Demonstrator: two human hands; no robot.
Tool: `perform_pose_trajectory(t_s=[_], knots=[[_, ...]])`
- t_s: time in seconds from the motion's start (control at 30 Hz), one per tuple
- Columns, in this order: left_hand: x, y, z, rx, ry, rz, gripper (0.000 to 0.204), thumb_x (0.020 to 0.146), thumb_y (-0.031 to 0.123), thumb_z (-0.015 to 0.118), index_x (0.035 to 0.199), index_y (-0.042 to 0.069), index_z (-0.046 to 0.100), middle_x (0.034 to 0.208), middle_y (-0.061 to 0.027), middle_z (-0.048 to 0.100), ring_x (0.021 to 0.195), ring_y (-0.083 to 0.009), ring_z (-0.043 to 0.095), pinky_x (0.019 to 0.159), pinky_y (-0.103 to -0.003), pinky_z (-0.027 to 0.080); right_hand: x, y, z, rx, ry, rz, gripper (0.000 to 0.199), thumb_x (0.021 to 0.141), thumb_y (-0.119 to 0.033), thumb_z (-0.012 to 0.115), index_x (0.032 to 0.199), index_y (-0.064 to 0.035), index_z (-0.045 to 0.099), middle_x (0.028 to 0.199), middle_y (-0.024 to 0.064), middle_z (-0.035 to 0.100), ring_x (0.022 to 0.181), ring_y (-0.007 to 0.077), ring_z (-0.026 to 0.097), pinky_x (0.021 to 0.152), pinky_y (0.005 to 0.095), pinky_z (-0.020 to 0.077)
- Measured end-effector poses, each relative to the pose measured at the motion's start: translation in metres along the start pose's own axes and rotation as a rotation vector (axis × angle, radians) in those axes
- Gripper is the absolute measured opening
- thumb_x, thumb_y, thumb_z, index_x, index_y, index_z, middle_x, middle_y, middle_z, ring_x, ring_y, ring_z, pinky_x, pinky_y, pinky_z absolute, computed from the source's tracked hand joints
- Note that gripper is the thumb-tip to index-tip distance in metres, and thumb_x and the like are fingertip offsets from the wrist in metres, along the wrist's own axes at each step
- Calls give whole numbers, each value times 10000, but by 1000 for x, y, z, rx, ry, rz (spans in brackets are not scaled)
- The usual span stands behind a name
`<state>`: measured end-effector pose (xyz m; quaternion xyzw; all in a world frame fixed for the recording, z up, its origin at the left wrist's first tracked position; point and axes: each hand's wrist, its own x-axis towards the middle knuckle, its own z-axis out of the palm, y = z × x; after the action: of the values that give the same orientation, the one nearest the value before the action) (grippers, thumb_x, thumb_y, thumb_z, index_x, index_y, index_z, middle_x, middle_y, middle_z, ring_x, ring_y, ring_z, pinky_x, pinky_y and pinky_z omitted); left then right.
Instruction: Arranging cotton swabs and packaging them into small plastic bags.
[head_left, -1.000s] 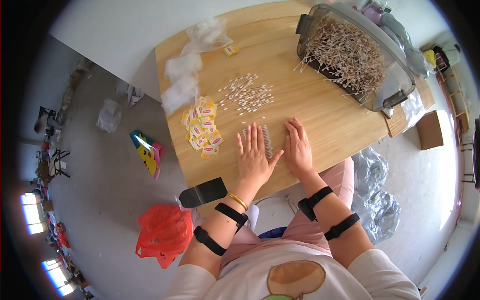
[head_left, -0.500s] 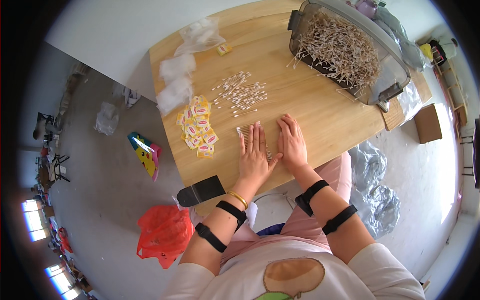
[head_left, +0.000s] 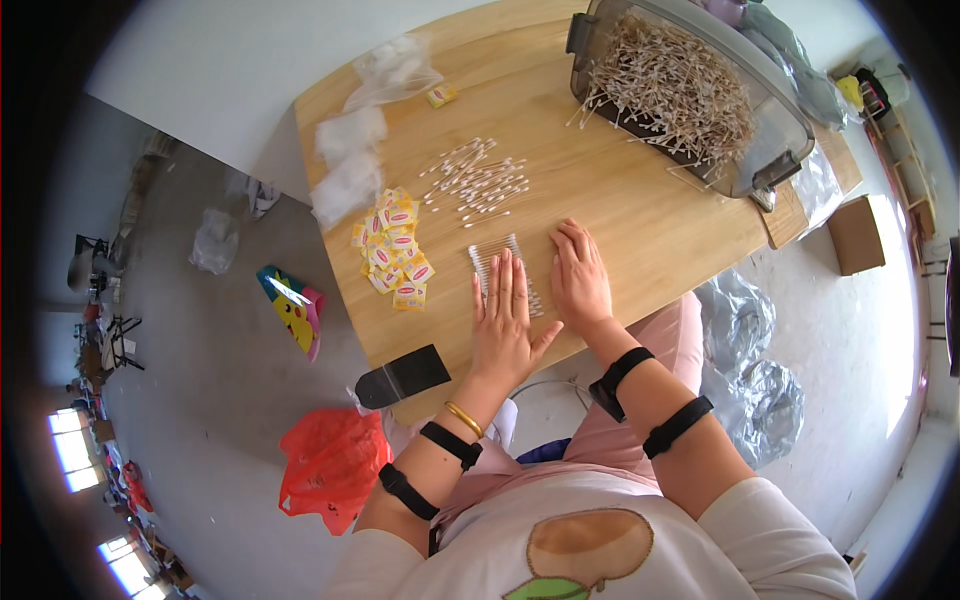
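Observation:
A neat row of cotton swabs (head_left: 497, 252) lies side by side on the wooden table, its lower part covered by my left hand (head_left: 503, 325). The fingers of that hand are stretched out flat over the sticks, with the thumb spread. My right hand (head_left: 582, 280) rests palm down just right of the row, holding nothing, its fingers together and slightly bent. Beyond both hands is a loose pile of cotton swabs (head_left: 475, 180). To the left, small yellow-and-white packets (head_left: 392, 250) are heaped, and a single packet (head_left: 441, 96) sits farther back.
A grey clear bin (head_left: 785, 165) full of swabs stands at the back right of the table (head_left: 660, 240). White clear bags (head_left: 350, 160) lie at the left edge. A black pouch (head_left: 403, 378) overhangs the near left edge, above a red plastic bag (head_left: 335, 465).
My left hand has slid slightly toward me, uncovering more of the swab row's far end. The right hand has stayed nearly in place beside it.

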<state>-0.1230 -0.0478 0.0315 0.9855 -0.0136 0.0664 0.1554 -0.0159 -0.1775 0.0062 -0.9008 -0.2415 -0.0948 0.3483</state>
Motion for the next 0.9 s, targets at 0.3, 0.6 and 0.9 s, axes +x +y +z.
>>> perform_pose_trajectory(t_s=[0.3,0.6,0.9], knots=[[-13,-9,-6,-197,43,-9,939,1015,645,352,1607,-49,128,1681,-264,107,1570,-399,90,1255,-544,53,3,1,-5,103,-30,11,415,925,-66,523,1333,6,539,1376,190,522,1370,380,461,1197,456,343],[-4,-27,5,-933,325,-376,957,1034,617,371,1608,-44,-17,1689,-266,-24,1574,-388,-2,1265,-452,55,-20,-34,8,637,-123,53,594,937,-132,500,1500,17,386,1546,266,338,1487,435,280,1225,486,253],[7,-24,22,-1179,355,-257,978,1025,646,357,1608,-41,-23,1684,-281,-14,1571,-402,9,1261,-463,87,-20,-49,23,654,-203,38,625,950,-125,481,1538,22,329,1611,261,268,1512,442,231,1235,477,236]])
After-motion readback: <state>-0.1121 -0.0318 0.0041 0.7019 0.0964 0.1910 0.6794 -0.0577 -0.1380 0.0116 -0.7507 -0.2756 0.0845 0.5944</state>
